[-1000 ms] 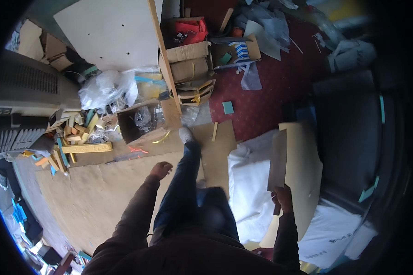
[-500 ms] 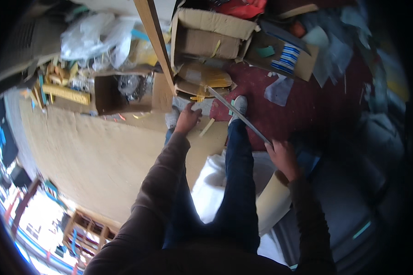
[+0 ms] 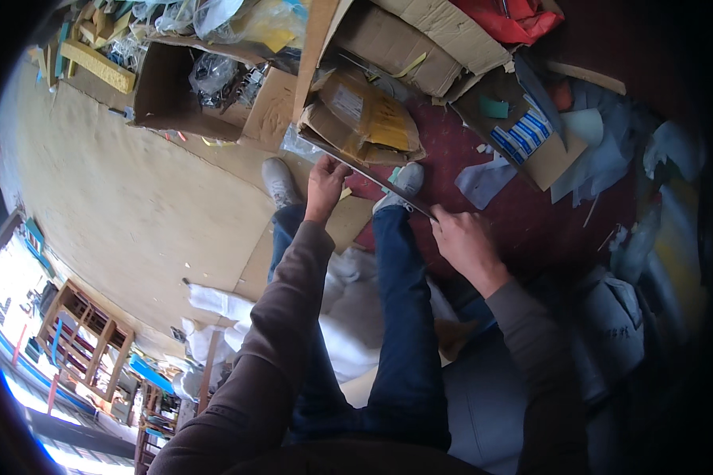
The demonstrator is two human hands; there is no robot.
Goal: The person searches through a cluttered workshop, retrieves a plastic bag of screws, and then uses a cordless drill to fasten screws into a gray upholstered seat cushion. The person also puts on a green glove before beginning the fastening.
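My right hand grips the near right end of a long, thin, grey strip, perhaps a metal one. The strip slants up to the left, passing above my shoes toward a taped brown carton. Close to its far half is my left hand, with curled fingers and the fingertips pinched at the strip's lower edge. My fingers partly hide the strip at both spots. Beyond its far end stands an upright wooden post.
An open cardboard box holding plastic bags lies at the upper left. Another box with blue-and-white packets is at the right, beside plastic sheeting. White wrapping lies around my legs. A brown board covers the left side.
The view has shifted. The strip has swung flatter, its far end now farther left. My left hand, apart from the strip before, is now against it. My right hand still holds its end.
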